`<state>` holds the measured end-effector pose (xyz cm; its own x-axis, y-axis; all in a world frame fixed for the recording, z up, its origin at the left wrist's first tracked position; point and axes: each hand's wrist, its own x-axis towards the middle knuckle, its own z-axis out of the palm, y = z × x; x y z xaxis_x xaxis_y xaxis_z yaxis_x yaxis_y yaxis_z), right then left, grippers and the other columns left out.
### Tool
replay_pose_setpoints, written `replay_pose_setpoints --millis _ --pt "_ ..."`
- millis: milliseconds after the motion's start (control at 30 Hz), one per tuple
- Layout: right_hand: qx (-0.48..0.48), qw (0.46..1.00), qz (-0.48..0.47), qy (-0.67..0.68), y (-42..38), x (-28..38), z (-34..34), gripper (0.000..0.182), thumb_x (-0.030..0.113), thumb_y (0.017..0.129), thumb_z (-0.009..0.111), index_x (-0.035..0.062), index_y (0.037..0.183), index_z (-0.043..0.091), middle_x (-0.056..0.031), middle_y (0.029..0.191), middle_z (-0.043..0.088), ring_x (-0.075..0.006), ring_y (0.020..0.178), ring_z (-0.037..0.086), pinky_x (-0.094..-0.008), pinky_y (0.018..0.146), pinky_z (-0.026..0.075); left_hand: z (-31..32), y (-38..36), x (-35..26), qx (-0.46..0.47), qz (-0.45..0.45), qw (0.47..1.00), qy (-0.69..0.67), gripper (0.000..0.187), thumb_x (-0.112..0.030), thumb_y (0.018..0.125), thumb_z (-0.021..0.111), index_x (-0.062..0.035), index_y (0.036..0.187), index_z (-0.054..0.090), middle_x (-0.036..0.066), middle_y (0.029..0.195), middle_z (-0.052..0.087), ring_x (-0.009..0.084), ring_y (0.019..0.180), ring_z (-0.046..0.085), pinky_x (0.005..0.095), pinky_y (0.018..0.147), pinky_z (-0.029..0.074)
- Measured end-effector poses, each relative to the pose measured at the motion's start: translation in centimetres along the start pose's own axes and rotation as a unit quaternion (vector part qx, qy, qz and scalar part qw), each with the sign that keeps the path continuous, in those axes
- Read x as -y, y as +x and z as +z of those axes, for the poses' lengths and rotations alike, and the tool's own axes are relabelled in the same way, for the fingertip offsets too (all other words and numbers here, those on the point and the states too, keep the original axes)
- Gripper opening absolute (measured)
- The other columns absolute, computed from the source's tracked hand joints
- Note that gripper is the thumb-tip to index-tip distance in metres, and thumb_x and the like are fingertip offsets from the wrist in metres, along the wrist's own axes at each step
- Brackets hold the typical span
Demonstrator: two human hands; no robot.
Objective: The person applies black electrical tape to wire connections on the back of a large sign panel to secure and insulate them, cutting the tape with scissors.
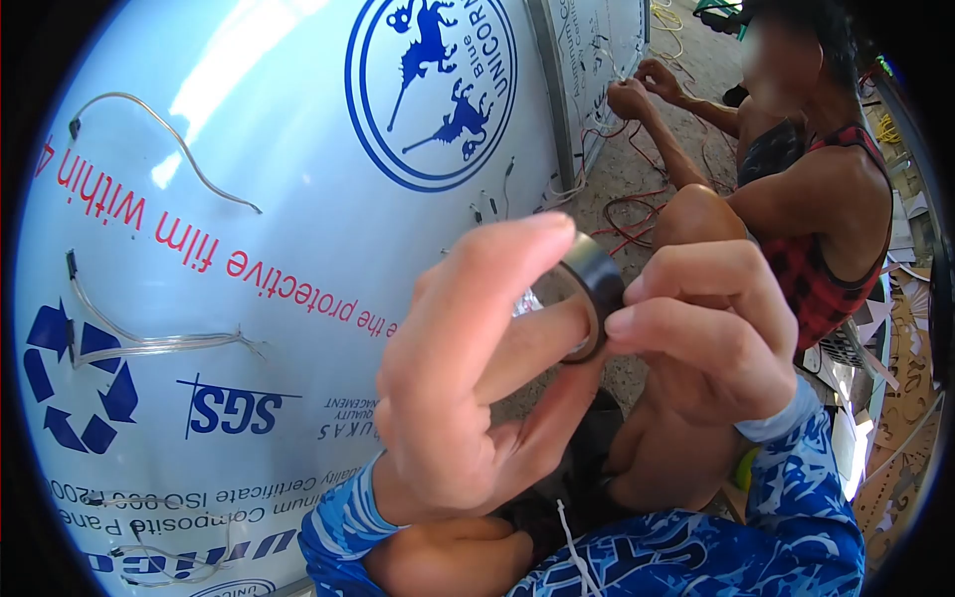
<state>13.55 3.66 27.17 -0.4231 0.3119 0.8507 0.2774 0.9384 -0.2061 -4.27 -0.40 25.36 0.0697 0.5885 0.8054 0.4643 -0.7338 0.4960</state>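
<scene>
A small roll of black tape (595, 284) sits close in front of the camera, threaded over a finger of my left hand (477, 378). The thumb of that hand arches over the top of the roll. My right hand (711, 333) pinches the roll's right edge between fingertips. Both wrists wear blue patterned sleeves. A white cord (577, 552) hangs below, between my knees.
A large white panel (259, 199) with protective film, printed logos and thin white wires (159, 343) taped to it fills the left. At the upper right a seated person (806, 189) handles red wires (637, 214) at the panel's edge. Scraps litter the right floor.
</scene>
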Motion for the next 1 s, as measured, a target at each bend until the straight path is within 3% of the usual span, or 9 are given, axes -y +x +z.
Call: replay_pose_setpoints --millis 133,200,333,500,567,700,767,800,1000 --pt "0.059 0.997 0.009 -0.041 0.3 -0.2 -0.3 0.009 0.003 0.085 0.071 0.0049 0.08 0.063 -0.0096 0.08 0.061 -0.0151 0.073 0.058 -0.0231 0.062 0.046 0.0 -0.1 0.0 0.009 -0.024 1.0 -0.016 0.029 0.016 0.058 0.079 0.0054 0.081 0.066 0.019 0.141 0.037 0.0216 0.073 0.065 0.0356 0.078 0.055" --pt "-0.044 0.986 -0.106 -0.123 0.1 -0.9 1.2 0.008 0.006 0.084 0.068 0.0029 0.08 0.062 -0.0083 0.077 0.06 -0.0178 0.074 0.056 -0.0266 0.062 0.046 0.1 -0.2 0.0 0.015 -0.038 0.999 -0.028 0.029 0.017 0.057 0.079 0.0059 0.082 0.066 0.02 0.142 0.037 0.0209 0.072 0.065 0.0353 0.078 0.055" --pt "-0.126 0.975 -0.076 -0.164 -2.5 -0.6 3.0 0.006 0.005 0.083 0.061 0.0028 0.078 0.058 -0.0099 0.076 0.061 -0.0224 0.073 0.051 -0.0326 0.062 0.043 0.3 -0.2 0.1 0.026 -0.055 0.996 -0.063 0.03 0.017 0.057 0.079 0.0068 0.083 0.067 0.02 0.144 0.036 0.0195 0.07 0.064 0.0348 0.079 0.054" --pt "0.013 0.971 -0.035 -0.238 -0.6 1.0 1.1 0.007 0.007 0.077 0.063 0.0027 0.08 0.058 -0.0114 0.074 0.059 -0.0189 0.07 0.05 -0.0283 0.061 0.041 0.5 -0.2 0.2 0.025 -0.036 0.995 -0.089 0.032 0.017 0.056 0.078 0.008 0.085 0.067 0.021 0.146 0.035 0.0178 0.068 0.063 0.0341 0.079 0.054" --pt "-0.088 0.993 0.03 -0.077 -1.8 0.5 2.0 0.009 0.004 0.083 0.066 -0.0003 0.087 0.059 -0.0136 0.079 0.058 -0.018 0.067 0.052 -0.0255 0.059 0.043 0.6 -0.2 0.1 0.022 -0.023 0.995 -0.094 0.033 0.017 0.056 0.078 0.0085 0.086 0.068 0.022 0.146 0.035 0.0171 0.067 0.063 0.0338 0.08 0.053" --pt "-0.107 0.992 0.013 0.066 -2.3 -0.6 1.2 0.011 0.001 0.089 0.067 -0.0033 0.094 0.058 -0.0164 0.087 0.058 -0.0166 0.065 0.055 -0.0227 0.06 0.045 0.7 -0.2 -0.1 0.01 0.006 0.996 -0.094 0.034 0.018 0.056 0.077 0.0094 0.087 0.068 0.023 0.148 0.034 0.0157 0.064 0.062 0.0333 0.08 0.053" --pt "-0.094 0.994 -0.003 0.059 -2.4 -0.4 0.9 0.013 0.003 0.094 0.066 -0.0038 0.099 0.057 -0.0164 0.094 0.058 -0.0156 0.068 0.058 -0.0221 0.064 0.049 0.4 0.8 -1.6 0.025 -0.049 0.992 -0.115 0.036 0.018 0.056 0.077 0.0099 0.089 0.068 0.023 0.149 0.033 0.0163 0.065 0.062 0.0334 0.081 0.053" --pt "0.076 0.995 -0.053 0.035 -1.2 -1.5 -1.9 0.012 0.001 0.092 0.067 -0.0022 0.099 0.058 -0.0165 0.093 0.058 -0.0156 0.07 0.059 -0.0224 0.065 0.049 0.4 1.1 -2.1 0.042 -0.105 0.984 -0.14 0.037 0.018 0.055 0.077 0.0104 0.091 0.067 0.023 0.149 0.033 0.0168 0.066 0.063 0.0336 0.081 0.053" --pt "0.144 0.988 -0.044 -0.013 -0.5 0.0 -2.4 0.014 0.0 0.088 0.07 -0.0001 0.097 0.059 -0.016 0.093 0.058 -0.0157 0.072 0.059 -0.0229 0.064 0.049 0.2 0.3 -2.0 0.037 -0.102 0.986 -0.128 0.039 0.018 0.055 0.077 0.0105 0.092 0.067 0.023 0.149 0.033 0.017 0.066 0.063 0.0338 0.082 0.053"
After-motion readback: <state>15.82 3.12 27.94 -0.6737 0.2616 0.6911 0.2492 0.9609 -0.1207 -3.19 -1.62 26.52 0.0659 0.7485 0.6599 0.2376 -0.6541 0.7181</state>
